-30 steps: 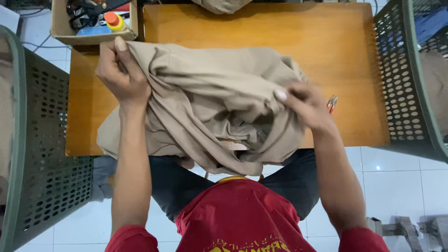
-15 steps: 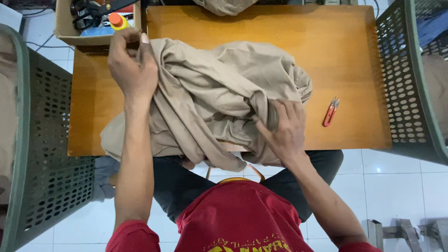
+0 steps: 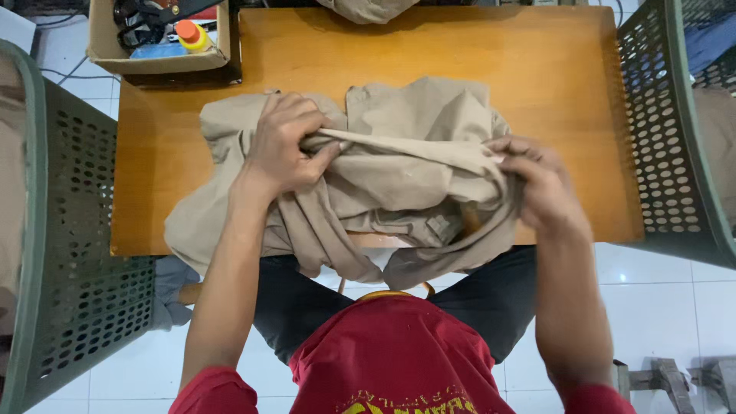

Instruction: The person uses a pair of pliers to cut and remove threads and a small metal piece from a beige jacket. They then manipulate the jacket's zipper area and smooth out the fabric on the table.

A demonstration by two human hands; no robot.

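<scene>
Both hands have shifted since half a second ago: the left hand (image 3: 287,146) has come down from the far left corner toward the middle of the cloth (image 3: 399,176), and the right hand (image 3: 540,188) has moved out to the cloth's right edge, where the small red tool seen earlier is now covered.

Left grip is clamped on a ridge of the beige cloth, fingers curled over the fold and thumb pressing from the near side. Right grip is pinched shut on the other end of the same ridge, fingertips tucked into the fabric. Between the two hands the fold runs taut, slightly raised.

Around that fold the cloth lies bunched on the wooden surface (image 3: 567,69), its near part spilling over the front edge onto the person's lap; a collar-like flap lies flat just beyond the hands.

Farther out, a cardboard box (image 3: 103,54) sits at the far left corner, holding an orange-capped bottle (image 3: 189,34) and dark tools. Green perforated baskets stand on either side, one at left (image 3: 77,230), one at right (image 3: 667,130). Another beige piece (image 3: 368,9) shows at the far edge.
</scene>
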